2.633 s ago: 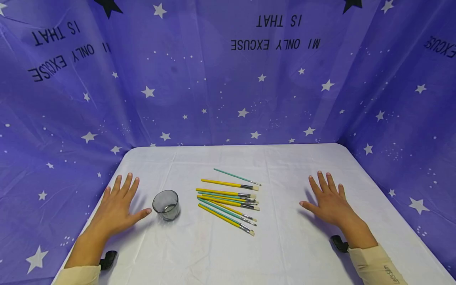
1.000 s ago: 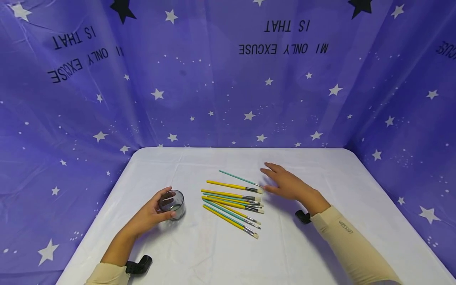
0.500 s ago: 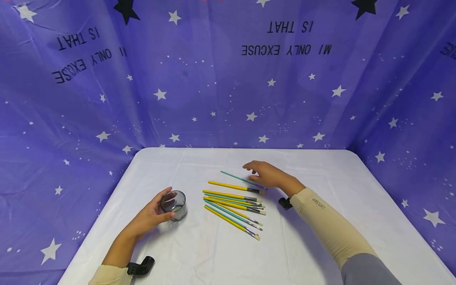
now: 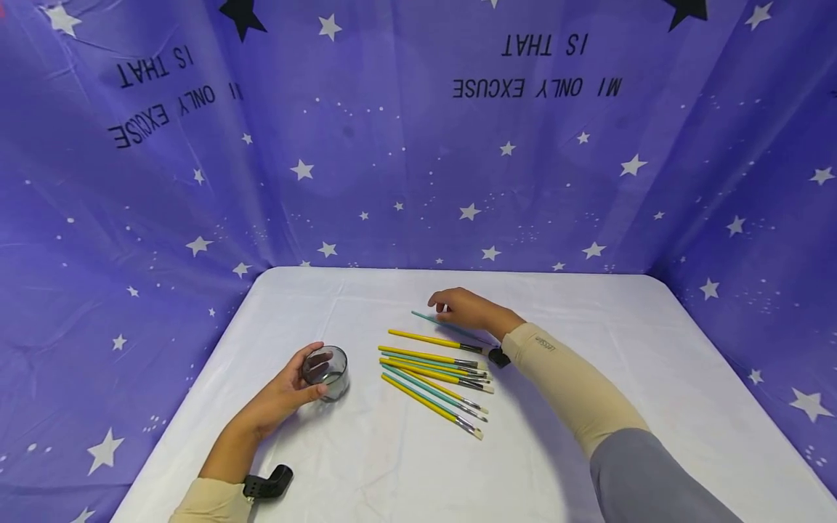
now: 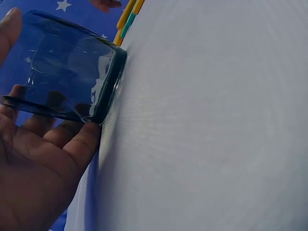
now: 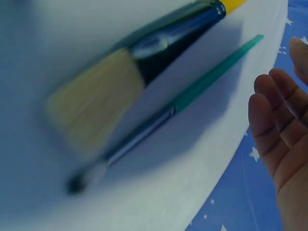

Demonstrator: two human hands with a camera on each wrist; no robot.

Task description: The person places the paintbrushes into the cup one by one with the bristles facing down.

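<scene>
My left hand (image 4: 285,393) grips a clear grey glass (image 4: 326,373), fingers round its far side and thumb on the near side; in the left wrist view the glass (image 5: 67,67) stands on the cloth. My right hand (image 4: 466,308) is over the farthest brush, a thin teal one (image 4: 426,317), its fingers bent and apart. The right wrist view shows the teal brush (image 6: 197,90) lying beside a wide-bristled brush (image 6: 103,96), with a gap between the hand (image 6: 284,130) and both. Several yellow and teal brushes (image 4: 418,354) lie between the hands, bristles to the right.
A white cloth (image 4: 366,465) covers the table. Purple curtains (image 4: 418,145) with stars and lettering stand behind it and along both sides. A black wrist device (image 4: 269,484) is on the left arm, another (image 4: 499,357) at the right wrist.
My left hand has moved in from the left and taken hold of the glass. My right hand has swung leftward from the table's right side to above the thin teal brush.
</scene>
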